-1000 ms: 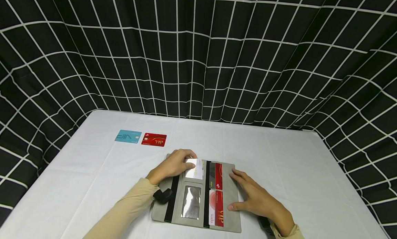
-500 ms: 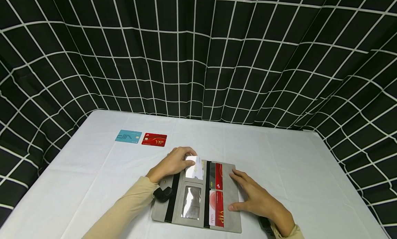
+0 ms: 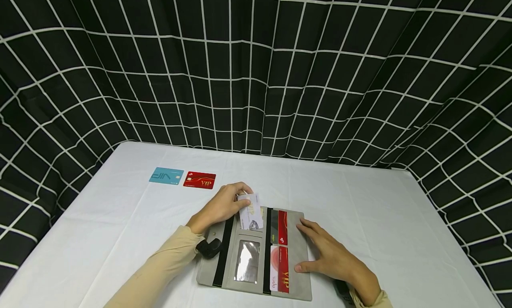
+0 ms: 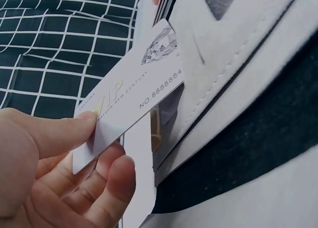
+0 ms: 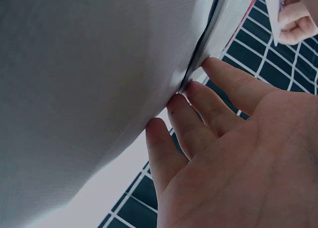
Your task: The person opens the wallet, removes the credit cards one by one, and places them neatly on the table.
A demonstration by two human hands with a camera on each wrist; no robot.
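My left hand (image 3: pixel 225 204) pinches a white VIP card (image 4: pixel 141 71) between thumb and fingers. The card, printed with a diamond, stands tilted at the upper pocket of an open grey wallet (image 3: pixel 296 277); its far end lies against the pocket in the left wrist view. My right hand (image 3: pixel 334 254) rests along the wallet's right side, its fingertips (image 5: pixel 176 101) touching the edge. On the wallet's right part sit a red card (image 3: pixel 282 228) and a dark card (image 3: pixel 274 226) above, a red VIP card (image 3: pixel 282 268) and a pink-white card (image 3: pixel 274 272) below. A clear window (image 3: pixel 247 261) shows in the middle.
Beyond the wallet, a blue VIP card (image 3: pixel 166 175) and another red VIP card (image 3: pixel 199 180) lie side by side on the white tablecloth (image 3: pixel 380 219). A black curtain with a white grid (image 3: pixel 256 77) hangs around the table's back and sides.
My left hand has drawn the white card upward, away from me, so more of it shows above the wallet's pocket. The right hand has stayed at the wallet's edge.
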